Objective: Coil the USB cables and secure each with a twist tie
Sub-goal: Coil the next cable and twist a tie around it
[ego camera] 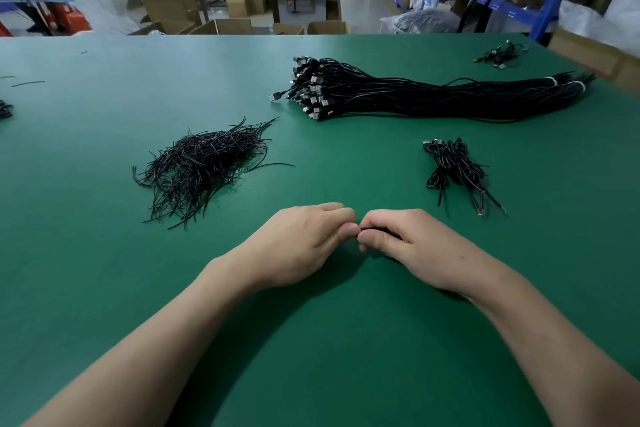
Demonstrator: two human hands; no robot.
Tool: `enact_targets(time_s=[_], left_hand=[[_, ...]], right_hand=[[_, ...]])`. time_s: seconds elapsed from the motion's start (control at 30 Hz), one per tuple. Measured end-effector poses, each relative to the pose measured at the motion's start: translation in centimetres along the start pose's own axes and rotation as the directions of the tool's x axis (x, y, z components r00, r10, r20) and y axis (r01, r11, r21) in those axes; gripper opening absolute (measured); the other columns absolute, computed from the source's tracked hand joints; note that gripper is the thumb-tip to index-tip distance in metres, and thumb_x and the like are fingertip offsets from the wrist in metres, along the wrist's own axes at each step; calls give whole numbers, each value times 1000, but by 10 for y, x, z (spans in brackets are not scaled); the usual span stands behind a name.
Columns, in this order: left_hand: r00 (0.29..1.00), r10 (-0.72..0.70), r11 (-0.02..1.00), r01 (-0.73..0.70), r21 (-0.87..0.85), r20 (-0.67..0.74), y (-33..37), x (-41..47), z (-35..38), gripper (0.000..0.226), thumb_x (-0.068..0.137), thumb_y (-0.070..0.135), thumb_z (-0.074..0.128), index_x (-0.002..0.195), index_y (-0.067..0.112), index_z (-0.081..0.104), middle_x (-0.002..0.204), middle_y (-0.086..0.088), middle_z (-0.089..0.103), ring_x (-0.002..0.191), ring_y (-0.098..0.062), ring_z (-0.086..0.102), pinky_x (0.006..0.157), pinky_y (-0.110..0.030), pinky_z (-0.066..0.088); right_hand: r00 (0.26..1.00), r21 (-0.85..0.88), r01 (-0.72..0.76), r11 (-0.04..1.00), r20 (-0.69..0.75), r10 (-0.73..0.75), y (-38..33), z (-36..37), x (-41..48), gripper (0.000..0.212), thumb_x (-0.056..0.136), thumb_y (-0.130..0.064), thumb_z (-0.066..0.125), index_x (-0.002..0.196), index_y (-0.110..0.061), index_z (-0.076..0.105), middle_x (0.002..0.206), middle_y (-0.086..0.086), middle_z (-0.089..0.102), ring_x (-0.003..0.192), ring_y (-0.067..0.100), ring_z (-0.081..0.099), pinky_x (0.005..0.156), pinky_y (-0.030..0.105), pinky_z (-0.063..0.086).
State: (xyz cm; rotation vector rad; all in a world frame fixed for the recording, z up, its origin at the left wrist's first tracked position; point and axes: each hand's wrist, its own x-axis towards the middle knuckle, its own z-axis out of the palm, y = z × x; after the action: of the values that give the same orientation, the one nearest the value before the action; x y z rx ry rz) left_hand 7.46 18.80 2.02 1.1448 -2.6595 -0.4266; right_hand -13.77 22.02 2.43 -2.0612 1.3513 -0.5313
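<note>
Both forearms come in from the bottom and meet in the middle of the green table [104,270], so the hands are the closest thing to me. My right hand [412,246] is curled tight around a black cable [381,231]; only a bit of it peeks out between thumb and fingers. My left hand [298,246] is bunched up too, thumb tip pressed right against my right thumb. Honestly I can't tell what it's pinching, or if it has anything at all, since the fingers hide it.

Going by the clock from my hands: at about 10 o'clock sits a messy heap of black twist ties [204,166], a few strays poking out the sides. At 1 o'clock, further back, lies the big bundle of cables [433,97], plugs fanned out on its left end, white bands around its right end. At 2 o'clock, nearer, is a small pile of coiled cables [457,170], well apart from the big bundle. Way out past that, near the far right corner, is another little cluster of cables [502,54].
</note>
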Motion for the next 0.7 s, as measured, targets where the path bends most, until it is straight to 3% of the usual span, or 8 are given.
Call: enact_targets(time_s=[0.13, 0.23, 0.3, 0.5, 0.57, 0.6, 0.67, 0.7], left_hand=[[998, 19, 990, -11, -141, 56, -2, -2, -3, 34, 105, 48, 24, 87, 29, 46, 83, 12, 48, 78, -9, 48, 80, -38, 44], [994, 34, 992, -22, -121, 104, -3, -3, -3, 42, 105, 49, 26, 103, 20, 55, 93, 11, 52, 86, -14, 53, 85, -39, 47], [995, 31, 995, -22, -96, 100, -3, -1, -1, 33, 108, 44, 29, 99, 21, 52, 91, 10, 52, 85, -15, 52, 84, -41, 47], [993, -30, 959, -3, -284, -111, 1, 1, -1, 34, 108, 42, 33, 81, 23, 42, 70, 9, 44, 68, -11, 43, 70, -40, 42], [978, -111, 938, 44, -345, -179, 2, 3, 0, 34, 109, 36, 38, 81, 18, 44, 66, 9, 43, 63, -11, 41, 65, -38, 40], [965, -172, 906, 76, -415, -200, 3, 3, 0, 34, 109, 33, 39, 80, 16, 45, 66, 9, 42, 62, -12, 39, 62, -36, 37], [929, -301, 774, 107, -625, -214, 5, 5, -2, 35, 110, 29, 38, 81, 11, 44, 71, 3, 40, 63, -13, 36, 61, -30, 35], [912, -354, 690, 104, -716, -208, 7, 6, -3, 35, 110, 28, 37, 81, 10, 44, 73, 3, 39, 63, -12, 35, 61, -24, 35]], right_hand=[[998, -246, 11, 969, -56, -25, -4, 1, 2, 17, 101, -41, 52, 95, -30, 64, 88, -9, 67, 85, 12, 61, 79, 35, 49], [992, -413, 34, 910, -97, -81, -7, 2, 2, 22, 101, -45, 48, 97, -28, 62, 89, -7, 63, 88, 15, 56, 83, 36, 45], [988, -479, 57, 876, -102, -120, -7, 1, 2, 26, 102, -46, 44, 97, -26, 60, 90, -8, 63, 90, 15, 55, 86, 35, 42], [927, -621, 79, 780, -242, -287, -11, 0, 6, 32, 100, -49, 48, 109, -26, 67, 98, -9, 68, 98, 18, 60, 95, 39, 37], [840, -534, 22, 845, -449, -306, -9, 0, 7, 40, 96, -52, 53, 122, -23, 65, 105, -7, 66, 104, 18, 57, 96, 37, 38], [778, -382, 11, 924, -577, -248, -8, -2, 6, 45, 95, -51, 56, 127, -21, 62, 108, -8, 64, 105, 15, 56, 95, 34, 39], [682, 23, 30, 999, -731, -4, -6, -4, 6, 45, 95, -50, 56, 128, -20, 62, 104, -12, 65, 99, 6, 58, 89, 24, 45], [685, 171, 27, 985, -721, 106, -6, -2, 6, 43, 96, -51, 54, 125, -21, 65, 99, -15, 66, 93, 0, 59, 82, 17, 46]])
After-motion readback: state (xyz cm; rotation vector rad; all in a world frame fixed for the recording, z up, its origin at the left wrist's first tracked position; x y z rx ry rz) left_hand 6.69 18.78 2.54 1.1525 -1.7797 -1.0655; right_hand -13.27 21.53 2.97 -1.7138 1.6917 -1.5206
